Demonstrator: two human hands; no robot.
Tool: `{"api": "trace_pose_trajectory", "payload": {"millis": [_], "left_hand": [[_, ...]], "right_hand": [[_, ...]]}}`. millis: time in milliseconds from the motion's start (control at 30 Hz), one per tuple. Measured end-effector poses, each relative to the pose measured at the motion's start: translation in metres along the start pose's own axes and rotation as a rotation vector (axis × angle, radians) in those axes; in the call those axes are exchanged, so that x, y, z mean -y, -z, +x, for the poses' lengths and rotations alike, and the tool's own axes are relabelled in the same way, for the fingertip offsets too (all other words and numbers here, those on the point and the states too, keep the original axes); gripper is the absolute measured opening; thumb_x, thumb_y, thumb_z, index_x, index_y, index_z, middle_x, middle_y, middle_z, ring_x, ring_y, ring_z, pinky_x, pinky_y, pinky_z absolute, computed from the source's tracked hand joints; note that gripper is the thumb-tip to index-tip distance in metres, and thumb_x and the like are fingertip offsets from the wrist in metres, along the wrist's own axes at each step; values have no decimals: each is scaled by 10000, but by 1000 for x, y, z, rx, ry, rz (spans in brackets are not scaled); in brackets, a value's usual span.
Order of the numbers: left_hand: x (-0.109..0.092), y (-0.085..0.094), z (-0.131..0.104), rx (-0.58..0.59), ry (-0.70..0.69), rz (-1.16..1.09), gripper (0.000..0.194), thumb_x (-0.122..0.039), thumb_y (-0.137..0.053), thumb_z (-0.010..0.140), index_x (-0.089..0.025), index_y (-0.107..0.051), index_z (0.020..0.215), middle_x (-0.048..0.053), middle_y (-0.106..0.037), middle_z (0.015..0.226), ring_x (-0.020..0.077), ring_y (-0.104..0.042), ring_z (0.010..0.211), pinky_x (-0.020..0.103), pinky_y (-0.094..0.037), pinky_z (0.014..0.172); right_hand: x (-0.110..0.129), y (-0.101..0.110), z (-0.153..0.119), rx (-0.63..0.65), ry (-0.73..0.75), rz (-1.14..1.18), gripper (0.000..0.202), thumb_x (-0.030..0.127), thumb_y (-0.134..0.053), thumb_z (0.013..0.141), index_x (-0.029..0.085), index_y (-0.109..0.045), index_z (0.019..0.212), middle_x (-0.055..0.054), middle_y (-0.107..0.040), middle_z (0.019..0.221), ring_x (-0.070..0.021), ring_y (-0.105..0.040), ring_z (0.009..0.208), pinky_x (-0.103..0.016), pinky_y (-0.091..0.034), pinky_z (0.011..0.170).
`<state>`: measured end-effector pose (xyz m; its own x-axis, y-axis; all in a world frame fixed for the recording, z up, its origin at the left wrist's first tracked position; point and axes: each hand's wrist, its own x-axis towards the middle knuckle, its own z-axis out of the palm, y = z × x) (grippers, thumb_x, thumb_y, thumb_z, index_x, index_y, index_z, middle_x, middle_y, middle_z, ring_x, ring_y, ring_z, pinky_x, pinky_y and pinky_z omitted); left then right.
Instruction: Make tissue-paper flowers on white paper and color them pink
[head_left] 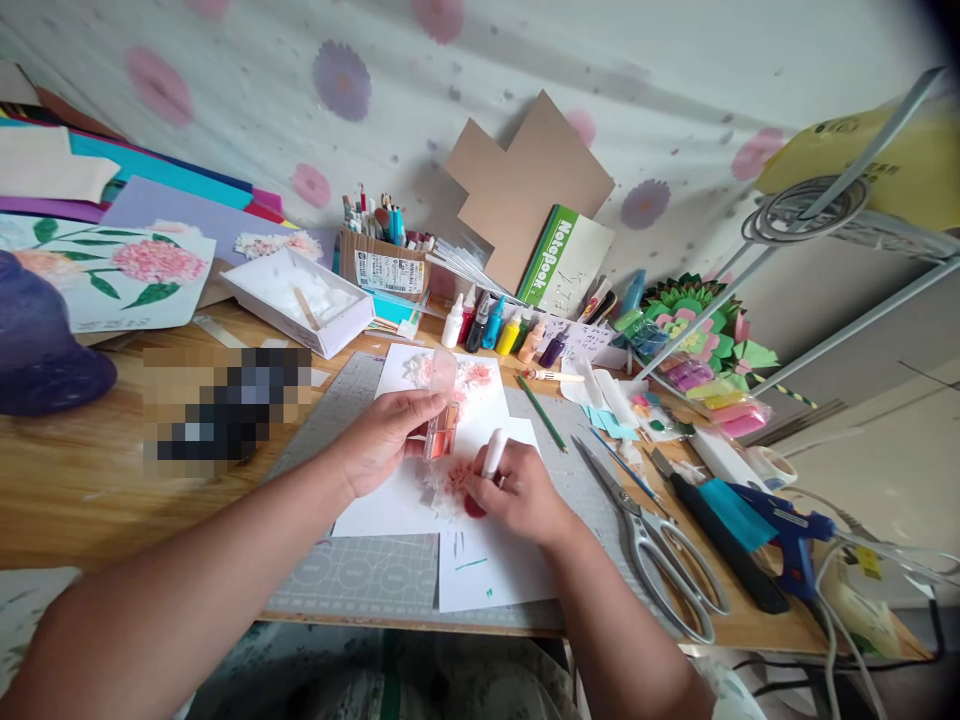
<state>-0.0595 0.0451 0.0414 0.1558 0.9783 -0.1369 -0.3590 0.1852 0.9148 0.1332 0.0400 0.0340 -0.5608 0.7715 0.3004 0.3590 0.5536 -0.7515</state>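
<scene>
My left hand [386, 440] is closed on a small clear compact [441, 432] with orange-pink colour inside and its lid raised. My right hand [517, 492] grips a brush with a thick white handle [493, 452]; dark red bristles [475, 507] show below the fingers. Beside those bristles, on white paper [367, 508], lies a ruffled pale flower [450, 485] tinted reddish in the middle. Farther back, more white and pink ruffled flowers [474, 376] rest on the sheet. Part of the near flower is hidden by my right hand.
Under the paper lies a grey cutting mat [330, 580]. Large scissors [660, 550], a green pencil [541, 412] and a blue glue gun [787, 530] are on the right. Paint bottles [493, 322] line the back, near a white box [300, 300]. A pixelated dark object [240, 405] lies left.
</scene>
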Motion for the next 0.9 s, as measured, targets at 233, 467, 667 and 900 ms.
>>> {"api": "trace_pose_trajectory", "payload": {"millis": [233, 467, 667, 900], "left_hand": [[-4, 7, 2, -77, -62, -46, 439, -512, -803, 583, -159, -745, 836, 62, -687, 775, 171, -592, 727, 271, -478, 619], [-3, 5, 1, -64, -85, -61, 406, -495, -793, 606, -163, -743, 835, 52, -684, 735, 172, -599, 692, 298, -488, 628], [-2, 6, 1, -58, -84, -74, 408, -476, -800, 603, -155, -742, 848, 57, -694, 755, 179, -611, 704, 308, -495, 632], [-2, 7, 4, -66, -78, -67, 417, -488, -801, 594, -158, -739, 840, 45, -678, 715, 168, -601, 669, 297, -489, 613]], "right_hand": [[-5, -1, 2, -96, -19, -15, 199, 241, -586, 828, 200, -634, 639, -13, -644, 628, -138, -572, 591, -252, -439, 571], [-4, -11, 10, -44, 10, -82, 208, 286, -594, 860, 189, -682, 699, -45, -682, 753, -157, -595, 695, -274, -460, 646], [-7, -11, 12, -36, 81, -59, 226, 360, -601, 867, 201, -691, 734, -45, -684, 746, -161, -601, 698, -283, -467, 639], [-6, -11, 12, -105, 126, -111, 194, 316, -594, 863, 214, -693, 731, -49, -688, 770, -172, -602, 738, -300, -473, 684]]}}
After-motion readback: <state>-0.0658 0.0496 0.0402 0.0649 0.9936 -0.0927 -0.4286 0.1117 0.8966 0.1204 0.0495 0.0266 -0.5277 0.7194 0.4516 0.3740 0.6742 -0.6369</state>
